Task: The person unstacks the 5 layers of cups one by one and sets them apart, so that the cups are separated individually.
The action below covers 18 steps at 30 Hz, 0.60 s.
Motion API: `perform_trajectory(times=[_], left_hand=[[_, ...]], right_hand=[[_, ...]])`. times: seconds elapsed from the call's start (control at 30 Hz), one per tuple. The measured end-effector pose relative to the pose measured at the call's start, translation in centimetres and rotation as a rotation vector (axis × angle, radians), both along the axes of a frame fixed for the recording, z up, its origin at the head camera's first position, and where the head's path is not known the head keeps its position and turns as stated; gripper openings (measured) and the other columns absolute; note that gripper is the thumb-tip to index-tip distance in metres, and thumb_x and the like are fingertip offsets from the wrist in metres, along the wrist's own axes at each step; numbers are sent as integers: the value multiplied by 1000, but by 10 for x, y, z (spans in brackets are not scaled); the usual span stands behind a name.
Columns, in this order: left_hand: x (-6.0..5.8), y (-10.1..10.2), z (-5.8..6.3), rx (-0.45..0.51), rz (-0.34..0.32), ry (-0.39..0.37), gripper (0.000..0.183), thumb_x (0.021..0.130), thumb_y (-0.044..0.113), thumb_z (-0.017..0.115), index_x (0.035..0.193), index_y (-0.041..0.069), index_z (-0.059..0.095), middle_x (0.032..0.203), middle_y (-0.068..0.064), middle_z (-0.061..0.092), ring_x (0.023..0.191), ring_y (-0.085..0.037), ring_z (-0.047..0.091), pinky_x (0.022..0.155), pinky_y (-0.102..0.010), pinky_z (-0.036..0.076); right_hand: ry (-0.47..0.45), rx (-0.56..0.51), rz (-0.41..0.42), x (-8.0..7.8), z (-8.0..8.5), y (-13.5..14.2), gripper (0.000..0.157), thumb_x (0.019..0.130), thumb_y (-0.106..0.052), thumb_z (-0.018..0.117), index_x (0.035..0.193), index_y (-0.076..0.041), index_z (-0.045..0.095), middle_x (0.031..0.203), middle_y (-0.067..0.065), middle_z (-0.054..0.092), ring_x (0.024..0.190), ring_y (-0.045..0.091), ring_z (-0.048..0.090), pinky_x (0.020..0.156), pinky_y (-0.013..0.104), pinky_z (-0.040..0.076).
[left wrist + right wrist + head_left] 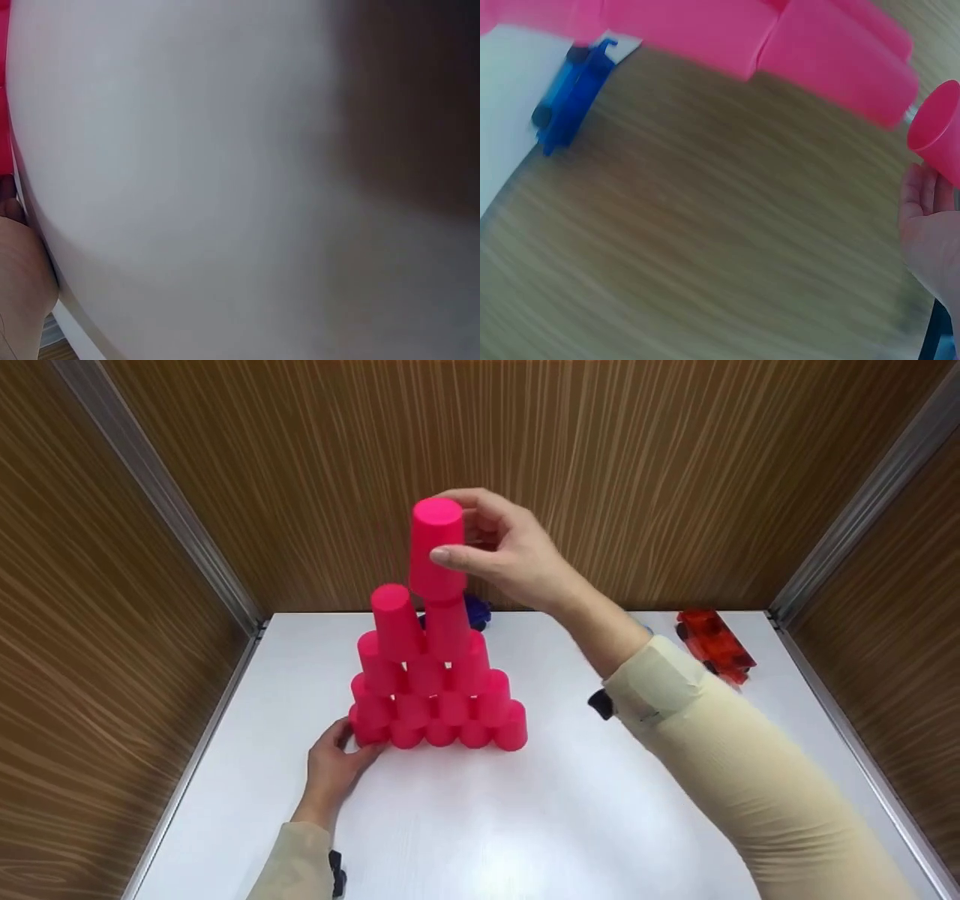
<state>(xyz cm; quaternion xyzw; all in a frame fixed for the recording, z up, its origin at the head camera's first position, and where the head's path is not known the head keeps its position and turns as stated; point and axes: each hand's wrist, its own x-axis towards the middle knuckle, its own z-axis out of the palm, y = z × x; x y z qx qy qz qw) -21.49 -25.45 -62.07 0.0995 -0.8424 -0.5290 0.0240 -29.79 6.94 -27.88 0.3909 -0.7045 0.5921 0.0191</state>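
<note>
Pink plastic cups (427, 671) stand upside down in a pyramid on the white table, with two in the top row. My right hand (517, 547) grips another upside-down pink cup (437, 529) between thumb and fingers, above the right cup of that row. In the right wrist view, a small gap separates the held cup's open rim (934, 116) from the stack. Low at the pyramid's left end, my left hand (334, 761) holds the bottom corner cup (369, 729), thumb in front; its other fingers are partly hidden. The left wrist view is mostly blurred.
Behind the pyramid sits a blue toy vehicle (574, 97), mostly hidden in the head view. A red, see-through toy car (716, 645) lies at the back right. Wood-patterned walls (525, 442) with metal corner strips enclose the white table (480, 825) at the back and sides.
</note>
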Motion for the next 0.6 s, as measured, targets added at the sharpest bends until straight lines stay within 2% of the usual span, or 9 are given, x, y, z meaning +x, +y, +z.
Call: perform_trajectory(times=[0.13, 0.3, 0.43, 0.6], left_hand=[[3, -2, 1, -5, 9, -27, 78, 88, 49, 87, 154, 23, 54, 156, -4, 54, 150, -30, 44, 118, -46, 45], [5, -8, -1, -29, 15, -33, 81, 88, 51, 86, 155, 22, 53, 157, -6, 53, 150, -31, 44, 118, -47, 45], [6, -10, -1, -33, 13, -15, 78, 89, 49, 86, 154, 21, 53, 156, -6, 54, 149, -30, 45, 118, -47, 44], [6, -12, -1, -26, 10, -14, 80, 89, 50, 86, 155, 22, 52, 157, -6, 53, 150, -30, 44, 118, -47, 45]], right_hand=[[23, -18, -69, -3, 1, 33, 53, 96, -16, 79, 145, -13, 61, 126, 9, 71, 112, 31, 69, 96, 42, 58], [17, 3, -218, -7, -9, 85, 54, 95, -19, 81, 145, -16, 62, 131, 8, 68, 117, 30, 66, 98, 39, 57], [-26, 53, -345, -7, -26, 130, 54, 96, -22, 80, 146, -19, 61, 134, 6, 66, 120, 29, 63, 97, 35, 57], [-101, 140, -475, -6, -60, 183, 57, 97, -26, 80, 150, -21, 57, 137, 5, 64, 120, 25, 61, 92, 28, 58]])
